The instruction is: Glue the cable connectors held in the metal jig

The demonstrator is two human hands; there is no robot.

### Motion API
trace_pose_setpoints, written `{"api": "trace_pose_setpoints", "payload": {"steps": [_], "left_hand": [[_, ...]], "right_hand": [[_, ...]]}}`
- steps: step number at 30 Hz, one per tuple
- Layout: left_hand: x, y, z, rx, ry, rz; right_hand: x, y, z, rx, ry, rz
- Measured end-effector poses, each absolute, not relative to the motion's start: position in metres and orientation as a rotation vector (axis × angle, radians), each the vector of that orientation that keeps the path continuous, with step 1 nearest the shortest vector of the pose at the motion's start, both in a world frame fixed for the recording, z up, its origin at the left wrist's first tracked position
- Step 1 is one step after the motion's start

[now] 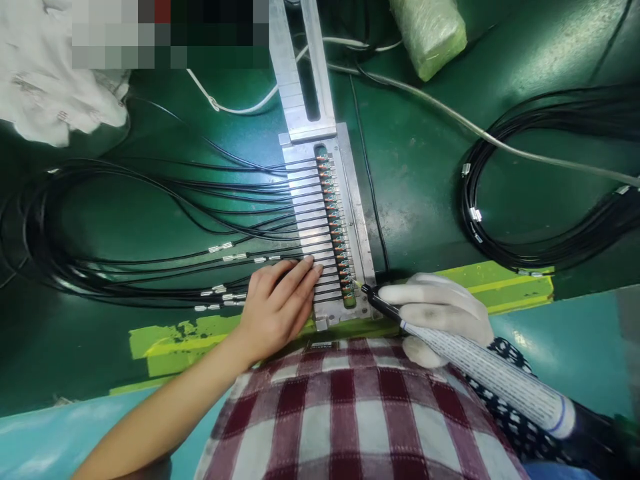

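My bare left hand [280,300] lies with its fingers stretched over the black cables at the near end of a metal fixture [345,140]. It grips nothing. Side by side, the cables [270,193] run across the fixture from the left, their ends at small connectors [340,243] in a slot. In a white glove, my right hand [445,310] is closed around a pen-shaped tool [480,370] with a black tip and a white printed body; its exact kind is unclear. The tip is close to the nearest connectors; whether it touches is unclear.
On the green tabletop [415,187], more coiled black cable [473,193] lies at right. A wrapped block [433,33] and a white plastic bag [60,73] are at the back. A pale cable [450,120] crosses the table. Yellow tape [520,287] marks the near edge.
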State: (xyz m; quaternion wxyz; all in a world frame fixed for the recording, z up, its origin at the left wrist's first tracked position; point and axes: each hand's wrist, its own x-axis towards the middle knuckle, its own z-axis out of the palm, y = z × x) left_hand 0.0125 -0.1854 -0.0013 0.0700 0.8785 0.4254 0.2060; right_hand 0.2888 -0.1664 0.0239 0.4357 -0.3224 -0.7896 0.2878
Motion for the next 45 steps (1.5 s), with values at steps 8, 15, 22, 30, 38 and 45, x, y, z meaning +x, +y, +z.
{"api": "trace_pose_setpoints", "payload": {"steps": [8, 15, 22, 30, 38, 45], "left_hand": [[0.0114, -0.1867, -0.0023, 2.636, 1.288, 0.612], [0.0115, -0.1867, -0.0012, 2.635, 1.291, 0.612], [0.0116, -0.1861, -0.0018, 2.633, 1.289, 0.613], [0.0115, -0.1871, -0.0032, 2.619, 1.307, 0.608], [0.0123, -0.1868, -0.0037, 2.629, 1.293, 0.622], [0.0119, -0.1866, -0.0032, 2.635, 1.276, 0.634]], "right_hand": [[0.2859, -0.1679, 0.0190, -0.835, -2.017, 0.700], [0.2856, -0.1674, 0.0187, -0.839, -1.986, 0.707], [0.2862, -0.1701, 0.0185, -0.860, -1.982, 0.715], [0.2881, -0.1709, 0.0169, -0.846, -1.994, 0.729], [0.2858, -0.1712, 0.0203, -0.870, -1.947, 0.721], [0.2866, -0.1700, 0.0175, -0.809, -1.947, 0.720]]}}
